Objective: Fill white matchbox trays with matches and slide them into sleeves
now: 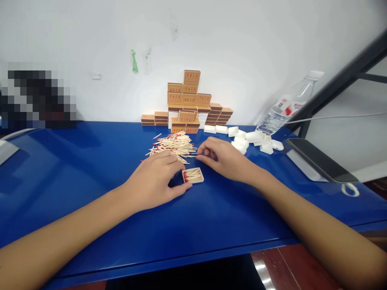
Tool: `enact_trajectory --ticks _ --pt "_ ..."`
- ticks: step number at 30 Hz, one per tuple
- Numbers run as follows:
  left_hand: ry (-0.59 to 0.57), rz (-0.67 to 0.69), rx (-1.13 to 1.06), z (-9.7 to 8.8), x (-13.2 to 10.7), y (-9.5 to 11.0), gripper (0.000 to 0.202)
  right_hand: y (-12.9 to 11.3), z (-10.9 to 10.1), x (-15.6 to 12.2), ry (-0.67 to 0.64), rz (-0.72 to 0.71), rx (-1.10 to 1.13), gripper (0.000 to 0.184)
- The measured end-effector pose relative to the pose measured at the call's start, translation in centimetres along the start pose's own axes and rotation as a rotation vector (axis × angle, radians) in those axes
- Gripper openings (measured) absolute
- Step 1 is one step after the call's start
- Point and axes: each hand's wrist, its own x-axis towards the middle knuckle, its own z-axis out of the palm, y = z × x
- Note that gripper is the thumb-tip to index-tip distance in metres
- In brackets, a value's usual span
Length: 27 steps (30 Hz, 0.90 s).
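My left hand (160,175) steadies a small white matchbox tray (198,181) on the blue table, thumb at its near left corner and fingers at its far left. Several red-tipped matches (193,174) lie in the tray with their heads to the left. Just beyond is a loose heap of matches (175,144), partly hidden by my left hand. At the heap's right edge, my right hand (219,157) is closed in a pinch on the end of a match (195,156).
Stacked brown matchboxes (189,98) stand against the wall behind the heap. White empty trays (240,141) lie scattered to the right. A tilted water bottle (284,106) and a propped phone (322,159) are farther right. A blurred dark object (39,96) stands far left.
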Motion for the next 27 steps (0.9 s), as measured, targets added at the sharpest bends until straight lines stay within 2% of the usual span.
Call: enact_trajectory --ticks 5,7,11,13,16,18,23,27 --pt "-0.031 0.029 0.002 0.0 -0.1 0.4 0.026 0.9 0.7 0.4 -0.040 0.032 -0.021 0.009" --pt "-0.010 0.002 0.024 0.0 -0.1 0.2 0.026 0.9 0.4 0.3 -0.045 0.035 -0.042 0.011" --pt "0.019 -0.076 0.053 -0.1 0.0 -0.3 0.027 0.3 -1.0 0.1 0.030 0.020 -0.035 0.012" --pt "0.022 -0.081 0.054 0.0 0.1 -0.4 0.027 -0.5 -1.5 -0.2 -0.013 -0.019 0.018 0.012" --pt "0.023 -0.060 0.041 0.0 0.1 -0.3 0.025 -1.7 -1.3 -0.6 -0.155 -0.082 0.091 0.013" --pt "0.015 -0.046 0.024 0.0 0.1 -0.2 0.025 -2.0 -0.9 -0.6 -0.156 -0.083 0.091 0.014" --pt "-0.043 0.028 -0.035 -0.1 -0.1 0.3 0.026 0.3 0.4 -0.1 0.047 0.046 -0.059 0.007" --pt "-0.042 0.029 -0.022 -0.1 -0.1 0.4 0.029 1.7 0.4 0.2 -0.032 0.113 -0.080 0.010"
